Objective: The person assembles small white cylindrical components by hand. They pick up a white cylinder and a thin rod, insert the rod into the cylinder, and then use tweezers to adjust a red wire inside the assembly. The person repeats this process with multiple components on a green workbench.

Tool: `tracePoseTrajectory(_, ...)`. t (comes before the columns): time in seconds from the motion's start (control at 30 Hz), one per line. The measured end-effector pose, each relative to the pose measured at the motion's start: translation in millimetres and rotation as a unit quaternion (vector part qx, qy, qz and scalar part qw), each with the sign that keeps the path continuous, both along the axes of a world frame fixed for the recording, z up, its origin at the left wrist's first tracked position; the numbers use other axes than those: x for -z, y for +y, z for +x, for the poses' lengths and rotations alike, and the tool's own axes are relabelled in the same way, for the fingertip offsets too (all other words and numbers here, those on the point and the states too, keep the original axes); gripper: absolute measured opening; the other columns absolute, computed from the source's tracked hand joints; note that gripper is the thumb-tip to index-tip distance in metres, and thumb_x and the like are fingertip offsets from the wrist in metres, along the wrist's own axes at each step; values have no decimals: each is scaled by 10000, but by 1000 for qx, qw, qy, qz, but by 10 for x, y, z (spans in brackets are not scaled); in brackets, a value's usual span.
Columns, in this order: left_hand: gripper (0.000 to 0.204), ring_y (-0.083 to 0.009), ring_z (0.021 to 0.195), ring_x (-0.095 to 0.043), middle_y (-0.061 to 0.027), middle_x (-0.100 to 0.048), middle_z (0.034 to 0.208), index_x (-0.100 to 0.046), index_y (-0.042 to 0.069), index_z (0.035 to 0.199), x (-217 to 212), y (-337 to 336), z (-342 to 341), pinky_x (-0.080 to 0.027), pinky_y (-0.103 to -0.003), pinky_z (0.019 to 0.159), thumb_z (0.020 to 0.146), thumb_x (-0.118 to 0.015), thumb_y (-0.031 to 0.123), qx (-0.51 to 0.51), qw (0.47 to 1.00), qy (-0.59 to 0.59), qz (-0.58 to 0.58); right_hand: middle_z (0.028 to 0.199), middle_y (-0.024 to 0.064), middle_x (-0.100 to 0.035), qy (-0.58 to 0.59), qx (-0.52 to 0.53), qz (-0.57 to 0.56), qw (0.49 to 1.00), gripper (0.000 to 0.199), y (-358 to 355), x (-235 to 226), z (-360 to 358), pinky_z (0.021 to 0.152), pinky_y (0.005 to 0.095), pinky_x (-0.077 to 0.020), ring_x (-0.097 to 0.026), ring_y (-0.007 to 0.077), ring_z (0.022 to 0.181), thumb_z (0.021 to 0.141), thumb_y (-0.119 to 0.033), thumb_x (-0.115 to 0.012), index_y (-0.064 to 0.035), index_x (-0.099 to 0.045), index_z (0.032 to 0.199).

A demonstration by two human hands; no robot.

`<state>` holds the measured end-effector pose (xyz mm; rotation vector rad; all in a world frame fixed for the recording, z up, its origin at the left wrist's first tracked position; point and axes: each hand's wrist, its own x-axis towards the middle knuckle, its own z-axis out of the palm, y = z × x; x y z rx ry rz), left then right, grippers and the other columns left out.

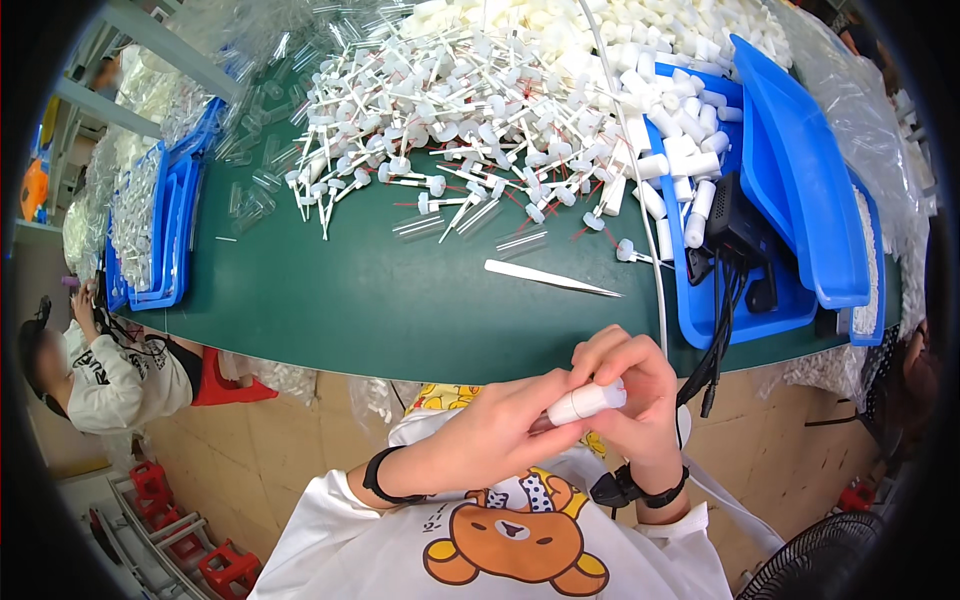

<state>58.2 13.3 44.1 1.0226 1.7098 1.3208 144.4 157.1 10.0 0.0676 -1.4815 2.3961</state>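
Note:
Close to my body, in front of the table's near edge, a small white cylinder (585, 402) lies tilted between my hands. My left hand (500, 418) is closed round its left end, where something darker shows partly hidden under the fingers. At the other end, my right hand (645, 390) has its fingers and thumb on the cylinder's pale round tip. A thin line runs round the cylinder's middle. On the green table (330, 290) beyond my hands lies a pair of white tweezers (550, 277), touched by neither hand.
A heap of white-capped stick parts with red wires (430, 110) covers the table's far middle. Clear tubes (250, 205) lie at its left. Blue trays (810, 190) with white cylinders and a black device (735, 215) stand right. A white cable (655, 260) crosses the table. Another person (130, 370) sits left.

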Motion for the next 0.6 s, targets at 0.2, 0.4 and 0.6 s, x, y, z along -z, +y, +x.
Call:
tracePoseTrajectory(0.2, 267, -201, 620, -594, -108, -585, 772, -501, 1, 1051, -66, -3, -8, -465, -299, 546, 826, -606, 99, 24, 997, -69, 1, 1034, 137, -501, -32, -45, -18, 998, 255, 63, -52, 27, 839, 317, -408, -501, 195, 955, 678, -15, -663, 6, -574, 916)
tracePoseTrajectory(0.4, 260, -205, 602, -591, -104, -580, 747, -488, -21, 1033, 0, -10, 50, -458, -300, 528, 835, -594, 110, 25, 997, -66, 12, 1012, 129, -502, -21, -59, -6, 998, 158, 31, 22, 37, 823, 308, -393, -473, 185, 937, 726, -43, -632, 1, -565, 862)
tracePoseTrajectory(0.6, 240, -223, 567, -571, -118, -562, 708, -479, -29, 990, -49, 5, 37, -444, -310, 510, 839, -589, 122, 12, 996, -87, -10, 983, 112, -516, -33, -37, 25, 998, 91, 3, 11, 24, 812, 313, -385, -451, 190, 944, 757, -36, -597, -10, -562, 836)
